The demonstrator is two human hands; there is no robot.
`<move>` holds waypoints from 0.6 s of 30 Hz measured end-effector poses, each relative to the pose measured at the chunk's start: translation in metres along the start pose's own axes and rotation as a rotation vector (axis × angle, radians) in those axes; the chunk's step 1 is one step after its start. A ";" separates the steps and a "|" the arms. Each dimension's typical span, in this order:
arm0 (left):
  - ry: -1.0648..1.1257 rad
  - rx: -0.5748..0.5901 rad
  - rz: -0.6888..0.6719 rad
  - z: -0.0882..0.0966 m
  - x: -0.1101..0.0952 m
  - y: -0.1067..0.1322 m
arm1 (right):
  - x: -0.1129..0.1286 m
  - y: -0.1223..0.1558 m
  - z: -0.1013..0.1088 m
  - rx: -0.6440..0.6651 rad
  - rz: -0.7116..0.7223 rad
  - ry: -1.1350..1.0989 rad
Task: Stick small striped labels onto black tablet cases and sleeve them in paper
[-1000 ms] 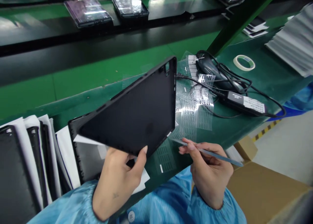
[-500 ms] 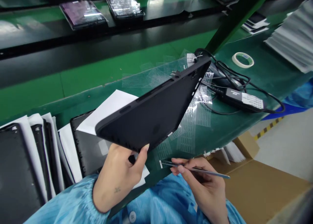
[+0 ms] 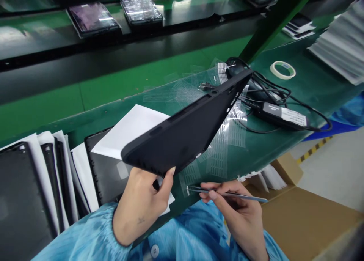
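My left hand grips the near edge of a black tablet back cover, thumb on top, and holds it tilted above the bench. Low on the right, my right hand pinches a pair of metal tweezers. A small white strip sits at the tweezers' tips, apart from the cover. Clear sheets of adhesive strips lie on the bench beneath and beyond the cover. Behind my left hand, a white paper sheet rests on another black cover.
Covers interleaved with white sheets stand at left. A black adapter with coiled cables and a tape roll lie at right. An open cardboard box is at lower right. Wrapped devices sit on the line behind.
The cover and my left hand have shifted slightly right in the view, the cover tilting a little more edge-on. My right hand stays almost in place with the tweezers and strip.
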State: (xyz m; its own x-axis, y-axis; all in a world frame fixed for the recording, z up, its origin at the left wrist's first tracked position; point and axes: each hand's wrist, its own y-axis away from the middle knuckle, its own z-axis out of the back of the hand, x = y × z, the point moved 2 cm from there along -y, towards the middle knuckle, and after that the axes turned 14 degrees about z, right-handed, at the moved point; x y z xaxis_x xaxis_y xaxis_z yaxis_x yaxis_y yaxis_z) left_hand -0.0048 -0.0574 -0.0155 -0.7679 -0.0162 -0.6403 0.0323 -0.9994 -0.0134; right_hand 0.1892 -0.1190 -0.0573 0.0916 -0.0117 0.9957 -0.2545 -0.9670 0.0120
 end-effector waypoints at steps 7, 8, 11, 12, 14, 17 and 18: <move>-0.003 0.000 0.008 0.001 -0.002 -0.001 | -0.006 -0.002 0.003 0.127 0.043 0.016; -0.007 0.003 0.017 0.000 -0.002 -0.001 | -0.007 -0.002 0.004 0.139 0.047 0.019; 0.004 0.011 0.047 0.000 -0.002 0.000 | -0.008 -0.002 0.005 0.140 0.068 0.015; 0.010 0.010 0.060 -0.001 -0.001 0.000 | -0.008 -0.002 0.006 0.134 0.076 0.012; 0.016 0.004 0.081 -0.001 0.000 0.001 | -0.006 -0.001 0.008 0.098 0.103 0.002; 0.026 -0.011 0.117 -0.003 0.002 0.001 | 0.001 -0.003 0.014 -0.029 0.174 -0.045; 0.037 -0.017 0.129 -0.004 0.003 0.001 | 0.004 -0.004 0.014 -0.084 0.202 -0.065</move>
State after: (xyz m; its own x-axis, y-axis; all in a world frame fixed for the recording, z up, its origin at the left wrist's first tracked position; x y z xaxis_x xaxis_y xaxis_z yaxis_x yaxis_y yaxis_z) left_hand -0.0048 -0.0583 -0.0203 -0.7327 -0.1434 -0.6653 0.1403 -0.9884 0.0585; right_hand 0.2044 -0.1189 -0.0549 0.0913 -0.2223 0.9707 -0.3532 -0.9186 -0.1772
